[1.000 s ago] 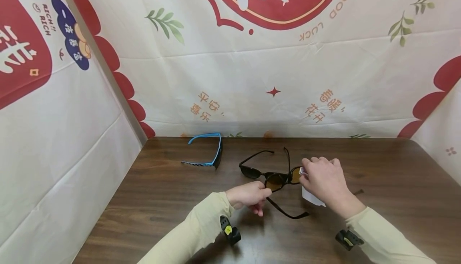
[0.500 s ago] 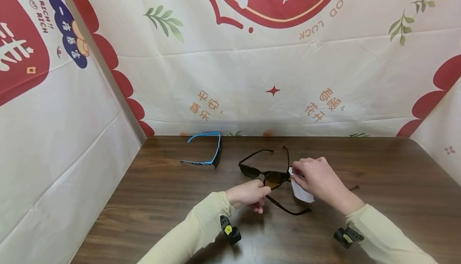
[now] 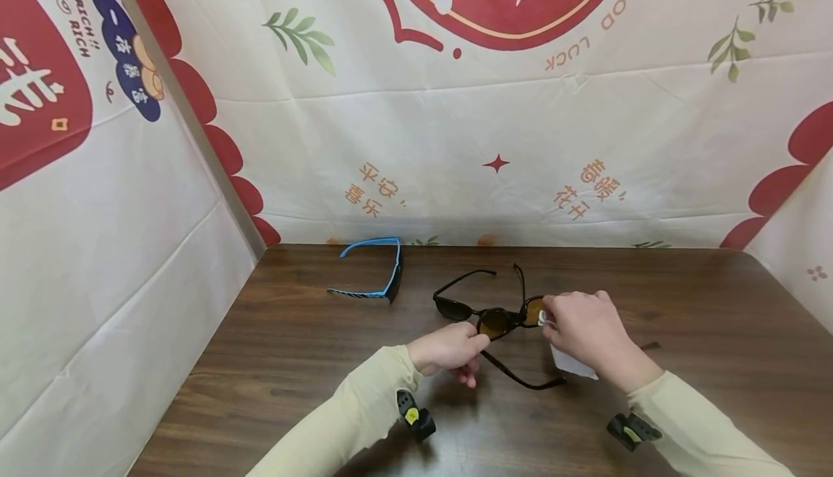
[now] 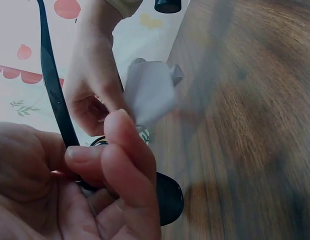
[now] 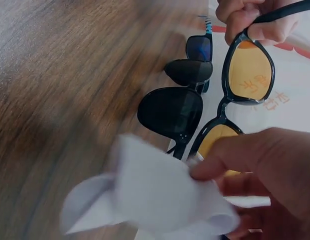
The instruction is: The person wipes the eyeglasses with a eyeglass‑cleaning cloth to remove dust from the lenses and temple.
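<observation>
Amber-lensed sunglasses [image 5: 252, 70] with a black frame are pinched at one end by my left hand [image 3: 449, 353], thumb and fingers at the hinge. My right hand [image 3: 588, 327] pinches a white cloth [image 3: 574, 363] against the other lens, partly covering it; the cloth hangs loose below the fingers in the right wrist view. Just behind lie dark-lensed black sunglasses [image 3: 453, 309] on the table, arms spread toward the back. In the left wrist view, the cloth [image 4: 151, 92] and a black temple arm [image 4: 56, 95] show beyond my curled left fingers.
Blue-armed sunglasses [image 3: 395, 274] stand farther left on the brown wooden table [image 3: 293, 368]. A white printed cloth backdrop [image 3: 416, 130] rises at the table's back edge, and another hanging covers the left side. Small cameras are strapped to both wrists.
My right hand moved left with the cloth over the lens, then back right, uncovering part of the amber lens. The left hand keeps its hold on the sunglasses, nearly still.
</observation>
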The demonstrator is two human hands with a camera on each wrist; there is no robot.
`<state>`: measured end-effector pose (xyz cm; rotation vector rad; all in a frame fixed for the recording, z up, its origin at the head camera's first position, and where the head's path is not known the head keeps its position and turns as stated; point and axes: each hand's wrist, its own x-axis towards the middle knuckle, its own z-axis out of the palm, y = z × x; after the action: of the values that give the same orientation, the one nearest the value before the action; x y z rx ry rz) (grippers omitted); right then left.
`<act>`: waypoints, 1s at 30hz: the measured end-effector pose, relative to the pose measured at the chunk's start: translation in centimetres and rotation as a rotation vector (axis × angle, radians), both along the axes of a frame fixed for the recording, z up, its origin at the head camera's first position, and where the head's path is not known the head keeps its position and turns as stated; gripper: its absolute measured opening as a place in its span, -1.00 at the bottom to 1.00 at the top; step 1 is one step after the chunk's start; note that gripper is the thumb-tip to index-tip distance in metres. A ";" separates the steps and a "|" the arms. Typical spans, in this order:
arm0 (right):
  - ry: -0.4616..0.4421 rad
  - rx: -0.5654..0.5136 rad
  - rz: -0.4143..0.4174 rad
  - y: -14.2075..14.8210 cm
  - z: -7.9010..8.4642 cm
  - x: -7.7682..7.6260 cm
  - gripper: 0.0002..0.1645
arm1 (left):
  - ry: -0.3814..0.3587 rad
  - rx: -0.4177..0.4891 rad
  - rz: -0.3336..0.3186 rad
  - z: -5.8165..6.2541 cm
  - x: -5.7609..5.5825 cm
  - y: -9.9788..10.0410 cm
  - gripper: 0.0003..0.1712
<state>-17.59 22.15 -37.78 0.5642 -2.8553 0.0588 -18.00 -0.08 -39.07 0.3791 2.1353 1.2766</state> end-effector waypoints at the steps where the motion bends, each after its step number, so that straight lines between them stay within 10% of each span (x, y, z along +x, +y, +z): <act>1: 0.023 -0.017 -0.024 0.0 0.0 0.0 -0.71 | 0.002 -0.001 -0.004 0.0 0.0 0.0 -0.69; 9: 0.228 -0.176 0.036 0.0 -0.2 -0.6 -0.79 | -0.015 0.042 0.008 -0.5 0.3 0.0 -0.68; 19: 0.055 -0.206 0.174 -0.3 -0.4 -0.6 -0.77 | -0.047 0.058 0.030 -0.7 0.2 -0.1 -0.82; 30: 0.114 -0.136 -0.083 0.4 -1.0 0.3 -0.80 | 0.029 0.011 0.040 -1.5 0.5 0.1 -0.77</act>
<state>-17.24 22.51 -38.78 0.4080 -2.7344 0.1982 -17.53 -0.02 -40.56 0.3634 2.1716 1.3128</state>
